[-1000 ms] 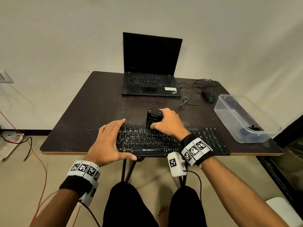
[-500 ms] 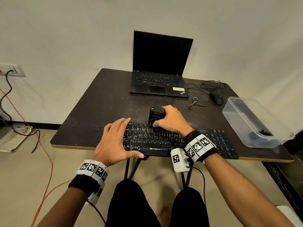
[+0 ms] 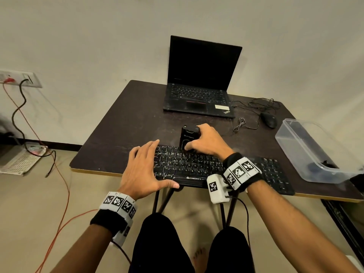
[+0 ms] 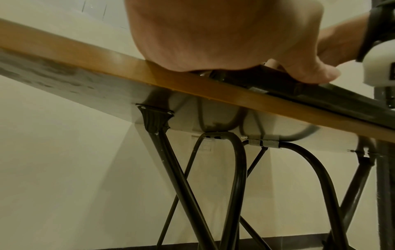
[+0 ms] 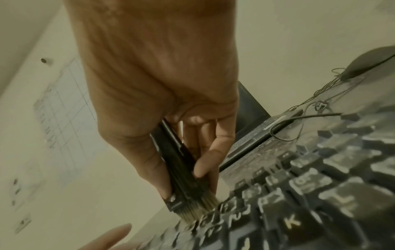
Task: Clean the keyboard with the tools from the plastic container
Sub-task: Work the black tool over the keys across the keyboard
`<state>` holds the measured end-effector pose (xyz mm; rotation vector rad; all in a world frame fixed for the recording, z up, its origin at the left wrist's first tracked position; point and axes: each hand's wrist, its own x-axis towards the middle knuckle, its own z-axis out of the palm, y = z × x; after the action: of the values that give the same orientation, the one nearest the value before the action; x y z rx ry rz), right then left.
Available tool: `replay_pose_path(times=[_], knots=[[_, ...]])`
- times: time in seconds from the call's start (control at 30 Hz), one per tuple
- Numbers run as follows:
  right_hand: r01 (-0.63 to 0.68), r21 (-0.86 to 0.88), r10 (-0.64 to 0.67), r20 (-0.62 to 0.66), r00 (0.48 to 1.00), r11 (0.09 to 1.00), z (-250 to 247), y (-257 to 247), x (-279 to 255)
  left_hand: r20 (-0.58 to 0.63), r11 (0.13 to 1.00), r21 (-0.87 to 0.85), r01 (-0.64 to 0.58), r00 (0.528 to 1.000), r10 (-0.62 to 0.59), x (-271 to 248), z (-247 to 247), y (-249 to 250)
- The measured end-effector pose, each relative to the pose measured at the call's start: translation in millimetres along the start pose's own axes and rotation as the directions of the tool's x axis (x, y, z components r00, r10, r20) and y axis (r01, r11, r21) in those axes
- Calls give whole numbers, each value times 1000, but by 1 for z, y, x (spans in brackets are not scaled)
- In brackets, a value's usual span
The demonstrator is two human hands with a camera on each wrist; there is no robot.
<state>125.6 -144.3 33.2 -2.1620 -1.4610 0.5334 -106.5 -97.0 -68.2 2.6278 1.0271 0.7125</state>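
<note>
Right hand [image 3: 206,141] grips brush [image 5: 186,175] (bristles on keyboard [image 3: 189,164]); left hand [image 3: 141,170] flat, fingers spread, steadying.

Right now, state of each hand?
Left hand: open, fingers flat on the keyboard, thumb at its front edge.
Right hand: closed around the black brush, bristles on the keys.

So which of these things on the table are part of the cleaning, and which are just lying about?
Part of the job:
- keyboard, steadied by the left hand
- black brush tool, gripped by the right hand, bristles on the keys
- plastic container, where the tools come from

Just lying about:
- laptop
- mouse with its cable
</note>
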Motion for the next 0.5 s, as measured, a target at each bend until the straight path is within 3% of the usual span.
replay_pose_path(times=[0.1,0.2,0.33,0.43,0.5], knots=[[-31,7,31,-86,996,1000,-2,1,3,-28,1000,22,0,1000,0,-4,2,1],[-13,25,13,15,1000,1000,-1,-3,3,-73,1000,18,17,997,-16,-10,5,2],[-28,53,32,-73,997,998,3,-4,5,-123,998,36,58,991,-53,-21,12,7],[-4,55,4,2,1000,998,8,-9,5,-190,993,-13,113,975,-114,-33,21,13],[-8,80,11,-33,999,997,10,-10,5,-239,987,-65,146,958,-157,-38,27,18]])
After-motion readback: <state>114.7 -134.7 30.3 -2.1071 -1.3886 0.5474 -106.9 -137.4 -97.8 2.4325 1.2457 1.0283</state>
